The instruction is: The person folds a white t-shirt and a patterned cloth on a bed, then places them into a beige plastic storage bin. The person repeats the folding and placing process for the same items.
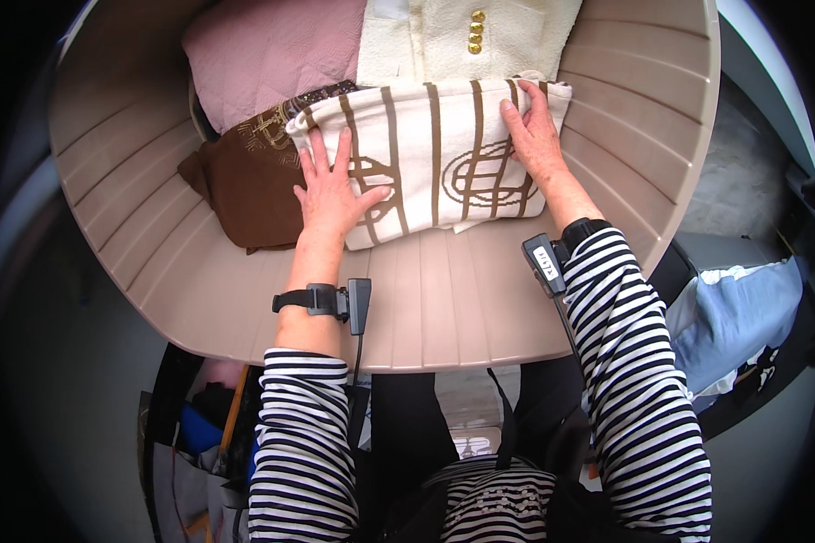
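A folded white knit piece point(412, 118) with brown stripes and oval brown line patterns lies across the middle of a beige ribbed tub point(407, 308). My left hand point(328, 195) rests on its left part with the fingers spread. At its upper right, my right hand point(536, 136) lies on the cloth, thumb and fingers apart near the top edge. Under the left end shows a brown folded garment point(254, 204) with a gold-toned print. Behind it are a pink quilted garment point(276, 54) and a cream fleecy garment point(507, 45) with a row of gold buttons.
The tub's ribbed wall curves up on the left and right. Outside it, light blue cloth point(729, 317) hangs at the right, near a clear plastic bag point(738, 181). Grey and blue items sit in a dark holder at the lower left. Each wrist wears a strapped black device with a cable.
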The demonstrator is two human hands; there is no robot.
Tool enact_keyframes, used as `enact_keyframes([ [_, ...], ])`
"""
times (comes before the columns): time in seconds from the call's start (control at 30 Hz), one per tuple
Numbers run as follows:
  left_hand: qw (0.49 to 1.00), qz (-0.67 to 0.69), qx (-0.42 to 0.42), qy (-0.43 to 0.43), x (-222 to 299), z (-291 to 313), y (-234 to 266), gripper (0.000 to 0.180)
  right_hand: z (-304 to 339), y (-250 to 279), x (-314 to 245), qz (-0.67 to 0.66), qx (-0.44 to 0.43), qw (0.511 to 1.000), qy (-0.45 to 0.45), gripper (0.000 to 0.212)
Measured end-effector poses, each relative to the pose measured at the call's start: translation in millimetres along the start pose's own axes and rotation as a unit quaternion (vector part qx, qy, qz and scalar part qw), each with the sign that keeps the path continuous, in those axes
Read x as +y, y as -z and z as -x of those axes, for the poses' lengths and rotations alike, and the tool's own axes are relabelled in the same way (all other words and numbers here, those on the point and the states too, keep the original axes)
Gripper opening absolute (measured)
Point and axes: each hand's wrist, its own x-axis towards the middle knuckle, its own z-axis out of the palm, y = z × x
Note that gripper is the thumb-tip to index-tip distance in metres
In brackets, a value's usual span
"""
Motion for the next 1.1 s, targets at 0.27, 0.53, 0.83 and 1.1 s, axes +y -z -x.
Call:
enact_keyframes([
  [0.27,1.000,-0.029,-0.002,-0.008,-28,-37,-40,0.129,-35,-15,17,0.060,-0.043,0.997,-0.022,0.076],
  [0.53,0.997,0.001,-0.067,-0.047,-23,-8,32,0.110,20,24,-45,0.086,-0.044,0.995,-0.033,0.079],
  [0.83,0.723,0.570,0.026,-0.389,168,274,220,0.093,283,210,-63,0.027,-0.183,0.959,0.213,0.046],
  [1.1,0.264,0.586,-0.164,-0.748,392,569,308,0.046,462,378,86,0.170,-0.232,0.957,0.020,0.041],
])
